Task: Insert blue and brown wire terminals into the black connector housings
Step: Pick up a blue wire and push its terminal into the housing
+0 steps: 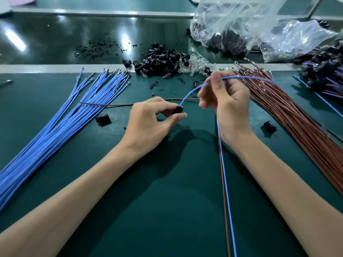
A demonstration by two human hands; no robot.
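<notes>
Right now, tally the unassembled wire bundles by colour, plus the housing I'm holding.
Blue wire bundle: 1
Brown wire bundle: 1
Black housing pinched in the left hand: 1
Total: 3

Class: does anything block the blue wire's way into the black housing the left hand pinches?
Nothing visible does. The blue wire runs clear from the right hand to the black housing in the left hand; a brown wire lies behind.

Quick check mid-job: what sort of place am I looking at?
Probably a wire-harness assembly bench in a factory: sorted bundles of blue wires and brown wires on a green mat, plus a heap of black housings beside a plastic bag.
</notes>
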